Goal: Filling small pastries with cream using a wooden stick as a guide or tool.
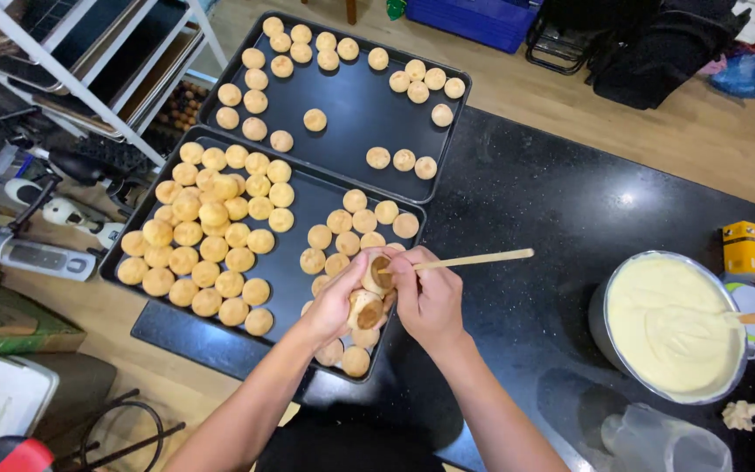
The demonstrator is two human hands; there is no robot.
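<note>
Cream puff shells (367,308) sit gripped in the left hand (335,304) over the near baking tray (294,203), while right-hand (428,297) fingers pinch a wooden stick (474,259) poking one.

Single head cam, looked steeply down from above onto black counter (552,201), fairly close, arm's-length range. Faced away from wearer: forearms entered from bottom edge, wood floor (701,122) along top. No 2nd view to overlap.

Small round golden pastry puff (365,308), browned hole facing up, sits over the near tray's edge, and a thin pale wooden stick (474,259) lies nearly level, its tip poking into another puff (377,273).
</note>
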